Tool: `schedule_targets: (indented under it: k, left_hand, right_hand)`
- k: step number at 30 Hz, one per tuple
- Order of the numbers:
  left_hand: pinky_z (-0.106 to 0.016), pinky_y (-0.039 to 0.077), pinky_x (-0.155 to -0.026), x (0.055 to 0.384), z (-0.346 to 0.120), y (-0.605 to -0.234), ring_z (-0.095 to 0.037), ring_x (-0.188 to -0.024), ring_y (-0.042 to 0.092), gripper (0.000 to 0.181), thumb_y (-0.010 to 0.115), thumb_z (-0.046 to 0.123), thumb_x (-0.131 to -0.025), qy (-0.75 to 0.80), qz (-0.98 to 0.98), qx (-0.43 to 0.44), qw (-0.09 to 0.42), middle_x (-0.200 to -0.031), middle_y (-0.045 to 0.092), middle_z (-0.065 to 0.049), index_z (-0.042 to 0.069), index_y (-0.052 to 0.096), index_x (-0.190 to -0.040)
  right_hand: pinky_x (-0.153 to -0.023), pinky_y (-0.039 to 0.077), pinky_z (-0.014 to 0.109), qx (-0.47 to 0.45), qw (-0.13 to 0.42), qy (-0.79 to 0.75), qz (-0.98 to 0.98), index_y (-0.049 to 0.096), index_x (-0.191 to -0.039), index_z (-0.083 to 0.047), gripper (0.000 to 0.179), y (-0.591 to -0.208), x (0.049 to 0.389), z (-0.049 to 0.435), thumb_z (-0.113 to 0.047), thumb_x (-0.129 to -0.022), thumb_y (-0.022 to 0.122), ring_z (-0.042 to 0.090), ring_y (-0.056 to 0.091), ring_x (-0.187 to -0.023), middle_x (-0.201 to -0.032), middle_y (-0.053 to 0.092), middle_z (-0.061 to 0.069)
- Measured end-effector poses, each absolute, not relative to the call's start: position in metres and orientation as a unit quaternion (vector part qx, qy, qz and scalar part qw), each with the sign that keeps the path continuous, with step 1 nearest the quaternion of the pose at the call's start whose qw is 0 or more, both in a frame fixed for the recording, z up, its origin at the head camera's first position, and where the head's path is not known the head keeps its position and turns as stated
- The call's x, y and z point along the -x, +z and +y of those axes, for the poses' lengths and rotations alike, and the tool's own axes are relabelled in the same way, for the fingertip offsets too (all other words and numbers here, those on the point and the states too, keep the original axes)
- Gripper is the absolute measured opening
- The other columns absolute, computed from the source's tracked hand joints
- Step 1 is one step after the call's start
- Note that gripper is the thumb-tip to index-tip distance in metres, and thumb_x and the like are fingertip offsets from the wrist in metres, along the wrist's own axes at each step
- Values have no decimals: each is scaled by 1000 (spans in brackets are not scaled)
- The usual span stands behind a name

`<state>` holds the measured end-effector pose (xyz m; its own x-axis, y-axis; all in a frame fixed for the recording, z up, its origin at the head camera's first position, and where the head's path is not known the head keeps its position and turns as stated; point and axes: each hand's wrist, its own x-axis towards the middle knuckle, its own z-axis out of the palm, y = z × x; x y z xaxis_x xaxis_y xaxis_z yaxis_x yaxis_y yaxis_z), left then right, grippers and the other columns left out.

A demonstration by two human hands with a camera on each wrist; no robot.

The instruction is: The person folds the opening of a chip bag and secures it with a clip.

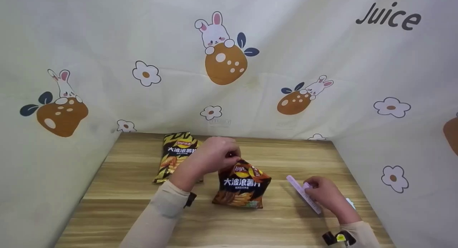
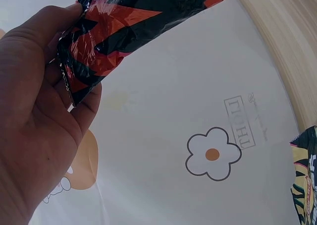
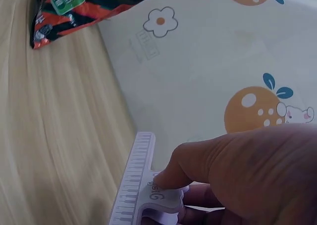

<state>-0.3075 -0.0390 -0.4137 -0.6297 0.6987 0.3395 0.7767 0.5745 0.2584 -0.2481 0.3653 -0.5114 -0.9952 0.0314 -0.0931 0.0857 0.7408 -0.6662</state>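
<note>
My left hand [image 1: 216, 153] pinches the top corner of an orange-and-black bag of potato chips [image 1: 241, 189], which stands upright near the middle of the table. In the left wrist view the bag's crimped edge [image 2: 67, 81] lies between thumb and fingers. To the right, my right hand [image 1: 323, 192] holds a long lilac clip [image 1: 304, 194] by its handle. The right wrist view shows the thumb pressing the handle of this clip [image 3: 131, 185], which has a piano-key pattern along its bar. The clip is apart from the bag.
A yellow-and-black chip bag [image 1: 175, 151] lies at the back left, partly behind my left forearm. Beside my right wrist a small light-blue thing [image 1: 351, 203] shows. A pale printed sheet [image 1: 171, 105] rises behind and around the wooden table [image 1: 118, 198].
</note>
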Motion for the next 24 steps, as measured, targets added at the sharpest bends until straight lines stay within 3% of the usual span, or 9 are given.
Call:
schedule_targets:
  k: [10, 24]
  left_hand:
    - [-33, 59, -82, 308, -39, -414, -11, -87, 68, 11, 74, 29, -100, -195, -876, 426, 110, -95, 73, 8, 20, 78, -97]
    - [-31, 59, -81, 306, -39, -414, -10, -86, 67, 10, 74, 29, -99, -206, -880, 417, 100, -94, 72, 9, 21, 78, -97]
  right_hand:
    - [-78, 56, 28, 16, 20, -407, 913, 74, -115, 0, 30, -487, 250, 344, -18, -92, 83, 18, 69, -94, -104, 76, 8]
    - [-73, 57, 28, 36, -40, -457, 888, 76, -114, -4, 21, -461, 248, 314, -12, -95, 79, 22, 68, -89, -99, 74, 8]
